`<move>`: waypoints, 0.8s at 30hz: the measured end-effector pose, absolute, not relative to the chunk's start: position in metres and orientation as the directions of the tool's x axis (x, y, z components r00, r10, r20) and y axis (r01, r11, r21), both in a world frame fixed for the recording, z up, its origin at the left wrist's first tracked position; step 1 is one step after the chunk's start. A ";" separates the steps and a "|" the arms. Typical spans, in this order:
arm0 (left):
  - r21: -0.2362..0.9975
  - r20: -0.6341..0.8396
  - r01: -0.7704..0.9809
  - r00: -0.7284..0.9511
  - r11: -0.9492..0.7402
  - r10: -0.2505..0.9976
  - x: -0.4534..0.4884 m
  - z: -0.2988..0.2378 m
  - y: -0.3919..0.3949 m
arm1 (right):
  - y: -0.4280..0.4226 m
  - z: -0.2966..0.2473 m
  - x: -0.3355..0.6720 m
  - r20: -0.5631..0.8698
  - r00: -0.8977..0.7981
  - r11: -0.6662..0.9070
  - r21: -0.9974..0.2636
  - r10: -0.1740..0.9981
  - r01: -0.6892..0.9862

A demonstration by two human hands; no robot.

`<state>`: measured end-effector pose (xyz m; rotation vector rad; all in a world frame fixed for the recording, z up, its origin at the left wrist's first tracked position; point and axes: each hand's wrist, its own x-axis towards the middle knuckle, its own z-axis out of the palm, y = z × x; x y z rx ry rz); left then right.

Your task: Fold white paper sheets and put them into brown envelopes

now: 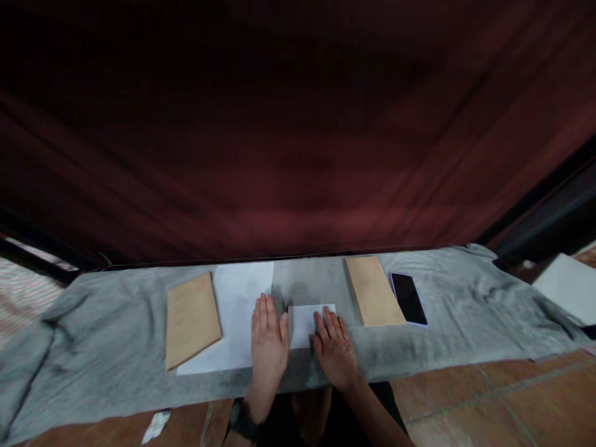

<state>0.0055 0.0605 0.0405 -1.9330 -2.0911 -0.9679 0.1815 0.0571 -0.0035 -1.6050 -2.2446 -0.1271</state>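
The folded white paper (305, 321) lies near the middle of the grey cloth (465, 310), a small rectangle between the person's two hands. The right hand (336, 351) rests palm down with its fingers stretched out and held close together. The fingertips (322, 323) press on the near right part of the paper, and the hand grips nothing. The left hand (269, 340) is also flat and spread open, palm down, just beside the paper's left edge. Whether it touches that edge cannot be told. Its outer fingers lie over the right margin of a large white sheet (237, 310) that is spread on the cloth. The two hands lie side by side but apart, with a strip of cloth and the folded paper between them. A dark watch (244, 426) sits on the left wrist.

On the left part of the large sheet lies a brown envelope (192, 320), turned a little askew, with its left side on the cloth. A second brown envelope (374, 290) lies on the cloth to the right of the folded paper, near the right hand but not touching it. Just beside that envelope, along its right edge, is a black phone (408, 298), screen up and dark.

The cloth runs across the view over reddish tiles (488, 403), on which a small white scrap (156, 427) lies at the lower left. A dark red curtain (298, 155) hangs behind the cloth. At the far right, well apart from the hands, a white board (565, 285) shows at the picture's edge.
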 end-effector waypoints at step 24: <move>0.171 0.409 0.983 -0.006 -0.070 0.913 0.038 -0.011 0.033 | 0.057 -0.012 0.201 0.394 -0.161 0.249 -0.183 0.905 0.951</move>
